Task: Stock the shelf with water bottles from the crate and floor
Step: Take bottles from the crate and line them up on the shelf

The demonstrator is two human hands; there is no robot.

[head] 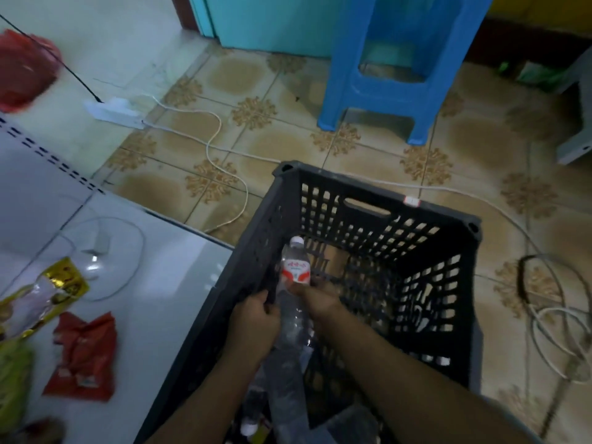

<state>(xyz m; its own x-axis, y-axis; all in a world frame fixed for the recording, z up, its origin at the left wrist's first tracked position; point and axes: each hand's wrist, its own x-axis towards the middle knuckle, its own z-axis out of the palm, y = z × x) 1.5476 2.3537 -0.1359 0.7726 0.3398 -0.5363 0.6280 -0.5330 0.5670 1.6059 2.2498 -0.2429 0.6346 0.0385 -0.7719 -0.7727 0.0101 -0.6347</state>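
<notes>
A black slatted plastic crate (426, 219) stands on the tiled floor in front of me. Both my hands reach inside it. My right hand (317, 299) grips a clear water bottle (295, 267) with a red-and-white label and white cap, held upright near the crate's left wall. My left hand (253, 322) grips what looks like clear plastic wrap or another bottle just below and left of it; which of the two I cannot tell. Further bottles (253, 421) lie low in the crate near the bottom edge of view, partly hidden by my arms.
A white shelf surface (153, 283) lies to the left, with red and yellow snack packets (83, 357) and a charger cable on it. A blue plastic stool (394, 68) stands beyond the crate. White cables (221, 161) and a power strip (115, 112) run across the floor.
</notes>
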